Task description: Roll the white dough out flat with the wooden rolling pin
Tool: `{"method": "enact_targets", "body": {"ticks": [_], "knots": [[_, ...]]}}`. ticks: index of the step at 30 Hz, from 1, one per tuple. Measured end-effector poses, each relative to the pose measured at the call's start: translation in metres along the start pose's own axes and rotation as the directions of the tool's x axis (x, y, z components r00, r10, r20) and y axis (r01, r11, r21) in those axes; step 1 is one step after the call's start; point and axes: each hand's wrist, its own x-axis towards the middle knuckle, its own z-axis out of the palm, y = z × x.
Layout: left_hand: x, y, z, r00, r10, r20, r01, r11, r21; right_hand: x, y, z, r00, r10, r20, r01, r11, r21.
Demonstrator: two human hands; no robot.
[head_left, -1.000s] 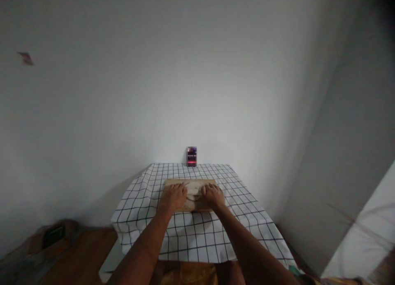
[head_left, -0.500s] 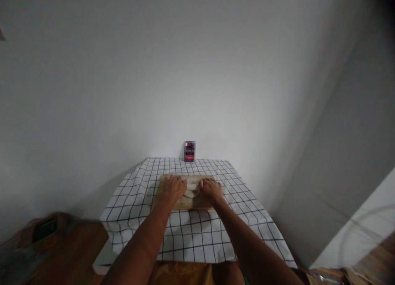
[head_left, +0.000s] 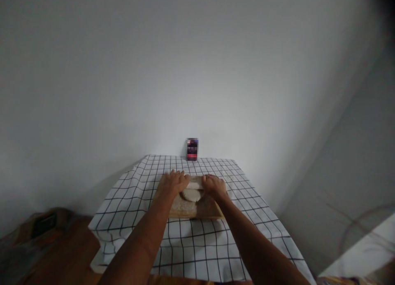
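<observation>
In the head view a pale, floury rolling pin [head_left: 195,183] lies crosswise near the far side of a wooden board [head_left: 197,212]. My left hand [head_left: 175,182] is over its left end and my right hand [head_left: 214,185] over its right end, fingers bent over the top. Only the pin's middle shows between the hands. A flattened round of dough [head_left: 191,195] rests on the board just on my side of the pin, its far part hidden by it. Flour dusts the board.
A white tablecloth with dark checks [head_left: 197,248] covers the table, which stands against a pale wall [head_left: 197,71]. At the table's far edge a small dark, pixelated object [head_left: 192,150] stands upright. A brownish item [head_left: 43,225] is low on the left.
Both hands and the rolling pin have moved away from me over the dough, and more of the dough shows on my side. The camera view has shifted slightly.
</observation>
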Motion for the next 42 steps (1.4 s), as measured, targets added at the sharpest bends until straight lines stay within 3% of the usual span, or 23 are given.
{"method": "enact_targets", "body": {"ticks": [9, 14, 24, 30, 42], "knots": [[0.016, 0.002, -0.002, 0.993, -0.071, 0.094, 0.073, 0.997, -0.013, 0.022, 0.004, 0.008, 1.000, 0.000, 0.001, 0.000, 1.000, 0.032], [0.011, 0.004, -0.004, 0.997, -0.070, 0.030, 0.070, 0.997, -0.017, 0.019, 0.004, 0.008, 1.000, -0.022, -0.003, 0.022, 1.000, 0.006], [-0.025, 0.000, 0.002, 0.987, 0.111, -0.112, -0.108, 0.994, 0.029, -0.019, 0.000, 0.001, 0.997, -0.020, -0.078, 0.022, 0.999, 0.027], [-0.043, 0.004, 0.006, 0.972, 0.114, -0.205, -0.103, 0.993, 0.063, -0.039, 0.002, 0.005, 0.994, 0.013, -0.107, -0.004, 0.996, 0.090], [-0.074, 0.004, 0.016, 0.966, 0.092, -0.241, -0.097, 0.995, -0.008, -0.070, 0.000, 0.011, 0.988, -0.004, -0.153, 0.019, 0.995, 0.101]]}}
